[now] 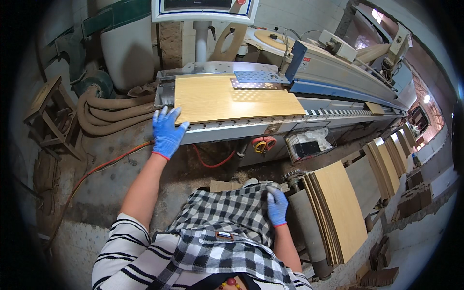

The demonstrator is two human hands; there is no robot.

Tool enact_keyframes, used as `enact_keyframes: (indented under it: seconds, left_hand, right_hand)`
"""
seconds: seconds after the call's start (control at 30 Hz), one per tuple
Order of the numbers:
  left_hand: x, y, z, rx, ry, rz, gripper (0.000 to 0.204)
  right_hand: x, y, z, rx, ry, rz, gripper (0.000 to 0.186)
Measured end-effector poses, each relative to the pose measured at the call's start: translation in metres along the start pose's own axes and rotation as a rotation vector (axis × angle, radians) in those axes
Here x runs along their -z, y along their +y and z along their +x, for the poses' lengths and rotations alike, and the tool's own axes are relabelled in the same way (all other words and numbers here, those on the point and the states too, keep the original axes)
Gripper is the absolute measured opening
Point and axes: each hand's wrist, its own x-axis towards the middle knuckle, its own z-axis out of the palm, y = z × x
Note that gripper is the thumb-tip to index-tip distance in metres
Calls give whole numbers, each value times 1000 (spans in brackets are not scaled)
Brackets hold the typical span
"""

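A light wood-grain board point(232, 99) lies flat on the bed of a long edge-banding machine point(338, 99). My left hand point(167, 133), in a blue knit glove, is at the board's near left corner with fingers spread. Its fingertips meet the left end and the thumb lies by the near edge; nothing is gripped in it. My right hand point(277, 205), gloved the same way, hangs beside my black-and-white checked apron point(227, 212), fingers loosely extended against the cloth and holding nothing visible. A perforated blue metal plate point(256, 76) reaches over the board's far side.
To my right, a stack of similar boards point(338, 208) sits on a roller conveyor point(309, 227), with more stacks point(384, 162) beyond. A wire basket point(309, 145) hangs under the machine. Ribbed hoses point(116, 113), a wooden stool point(53, 116) and an orange hose point(106, 163) are at left.
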Motion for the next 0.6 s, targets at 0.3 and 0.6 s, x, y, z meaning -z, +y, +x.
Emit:
enact_keyframes:
  seconds: [0.3,0.6]
  left_hand:
    - [-18,15,4,-249,25,7,52]
    - [-21,14,2,-274,109,-4,47]
  right_hand:
    - [85,76,76,-55,-1,-766,38]
    - [114,131,78,-25,-148,-1047,42]
